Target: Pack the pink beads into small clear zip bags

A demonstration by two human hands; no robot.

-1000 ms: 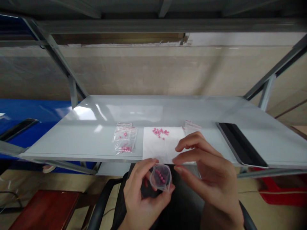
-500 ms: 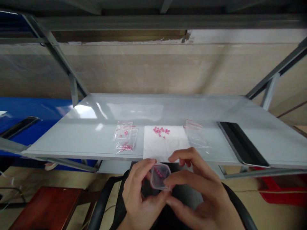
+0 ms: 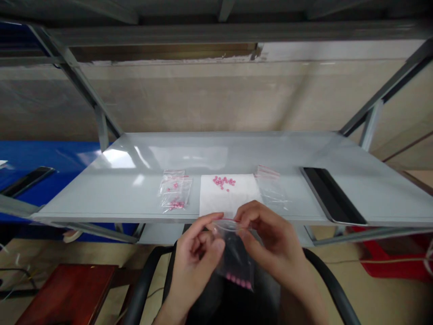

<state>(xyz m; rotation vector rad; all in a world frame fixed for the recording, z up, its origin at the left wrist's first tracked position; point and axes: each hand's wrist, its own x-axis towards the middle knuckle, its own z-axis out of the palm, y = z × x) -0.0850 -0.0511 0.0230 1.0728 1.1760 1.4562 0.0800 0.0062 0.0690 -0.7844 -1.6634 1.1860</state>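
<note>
Pinching the upper right edge of a small clear bag [image 3: 235,255], the right hand [image 3: 272,239] has thumb and fingertips clamped together, low centre of the frame. The left hand [image 3: 198,259] touches the bag's left side; whether its fingers grip, I cannot tell. Pink beads [image 3: 238,280] line the bag's bottom; loose beads [image 3: 222,181] lie on white paper [image 3: 230,199] at mid-frame.

No readable text, label, brand, number or sign anywhere in view.
</note>
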